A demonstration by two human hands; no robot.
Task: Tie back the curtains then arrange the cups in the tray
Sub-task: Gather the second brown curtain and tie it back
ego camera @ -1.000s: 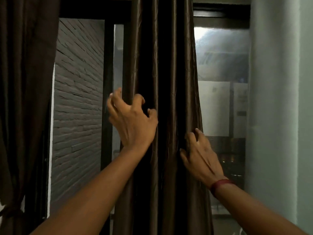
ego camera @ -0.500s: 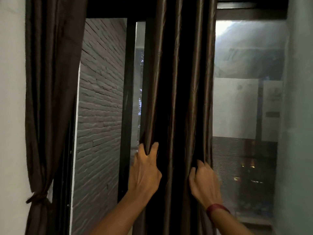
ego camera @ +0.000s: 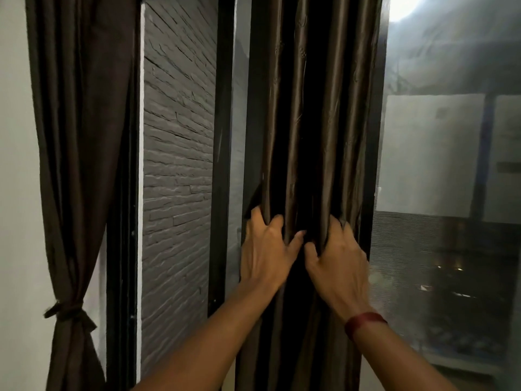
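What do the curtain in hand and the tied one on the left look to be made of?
Gathered curtain: likely satin-type synthetic, glossy; bright streaks run down its folds. Tied curtain: looks a matte woven cloth, no shine, soft drape. The fibre of either cannot be told.

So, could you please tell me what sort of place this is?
Probably a room at home, at a window: dark curtains, the left curtain tied back, the middle curtain gathered by both hands, a black window frame, glass.
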